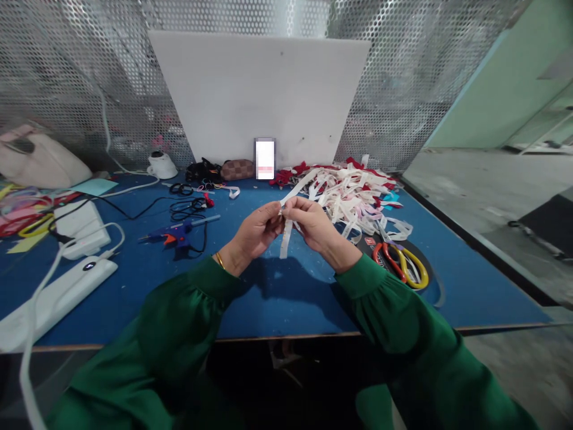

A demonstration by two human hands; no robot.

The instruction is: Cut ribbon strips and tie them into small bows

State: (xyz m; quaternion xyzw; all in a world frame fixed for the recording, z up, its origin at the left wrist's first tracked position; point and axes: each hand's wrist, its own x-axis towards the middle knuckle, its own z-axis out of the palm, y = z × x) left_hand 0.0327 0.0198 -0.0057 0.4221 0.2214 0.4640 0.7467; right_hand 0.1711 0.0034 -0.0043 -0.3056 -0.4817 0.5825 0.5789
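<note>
Blue tabletop (295,310) runs beneath a white board (264,95) in the head view, its left end cut off by the frame. Above its middle, the left hand (260,230) and right hand (313,222) meet, fingers pinched on a pale ribbon (285,242) whose gripped part is hidden. Rightward lies a tangled ribbon pile (347,191), single strips hard to separate; the propped phone's (265,159) screen is blurred.

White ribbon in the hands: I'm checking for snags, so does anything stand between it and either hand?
Nothing visible does: the left hand and right hand both pinch the white ribbon directly. The ribbon pile lies beyond the right hand, not between. The fingers hide the pinch point itself.
</note>
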